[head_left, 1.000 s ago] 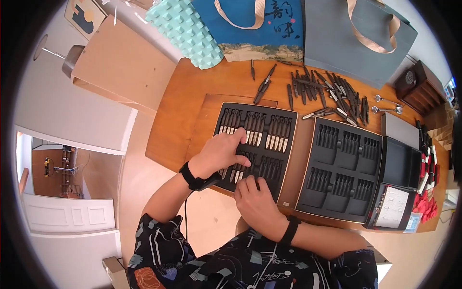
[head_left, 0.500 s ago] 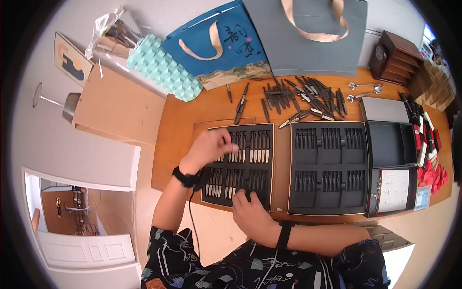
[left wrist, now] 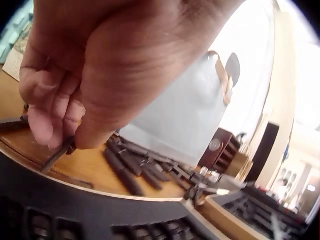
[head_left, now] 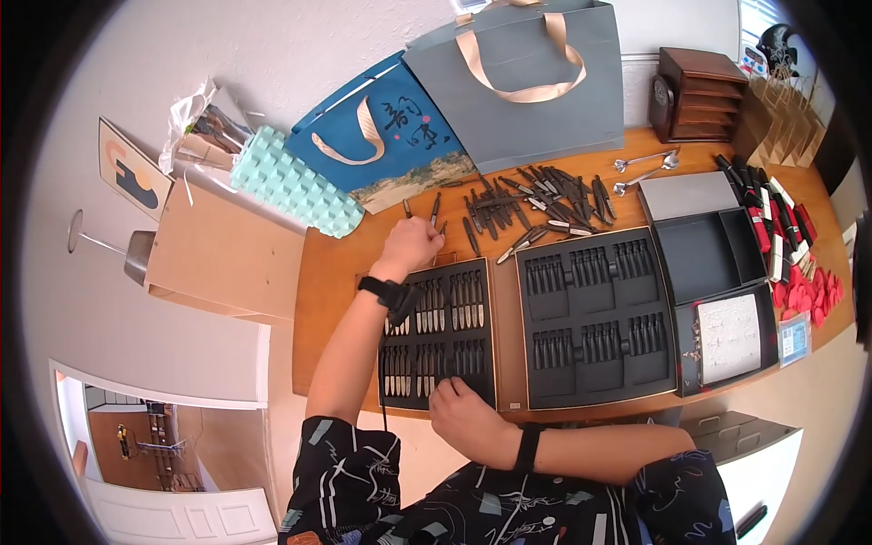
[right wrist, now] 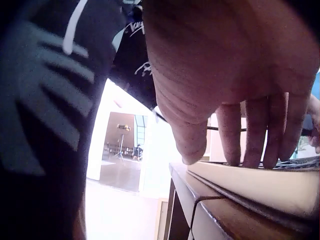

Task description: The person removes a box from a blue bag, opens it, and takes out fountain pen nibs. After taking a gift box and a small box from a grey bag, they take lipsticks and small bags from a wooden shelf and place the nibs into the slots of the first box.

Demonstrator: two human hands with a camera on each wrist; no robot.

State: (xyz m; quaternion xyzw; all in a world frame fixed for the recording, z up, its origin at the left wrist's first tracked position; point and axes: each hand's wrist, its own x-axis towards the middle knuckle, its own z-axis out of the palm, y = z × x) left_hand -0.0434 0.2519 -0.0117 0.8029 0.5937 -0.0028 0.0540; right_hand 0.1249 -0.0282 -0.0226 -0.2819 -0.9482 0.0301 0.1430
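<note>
My left hand [head_left: 413, 245] is over the table just beyond the far edge of the left black tray [head_left: 495, 350]. In the left wrist view its thumb and fingertips pinch a slim dark stick-like piece [left wrist: 57, 156], whose lower end points down toward the tray edge. Several similar pieces with silvery ends stand in rows in that tray's slots. My right hand [head_left: 468, 420] rests at the tray's near edge, its fingers [right wrist: 256, 132] fairly straight and their tips at the rim. A loose heap of dark pieces [head_left: 545, 200] lies beyond the trays.
A second slotted tray [head_left: 599, 309] holds dark pieces on the right. Farther right are an open black box [head_left: 708, 259], a white card [head_left: 728, 338] and red petal-like pieces [head_left: 808, 295]. Blue [head_left: 386, 136] and grey paper bags [head_left: 527, 118] stand at the back.
My left hand has moved from above the left tray's rows to the table beyond it, now pinching a dark piece. The right hand stays at the near edge. The head view has shifted.
</note>
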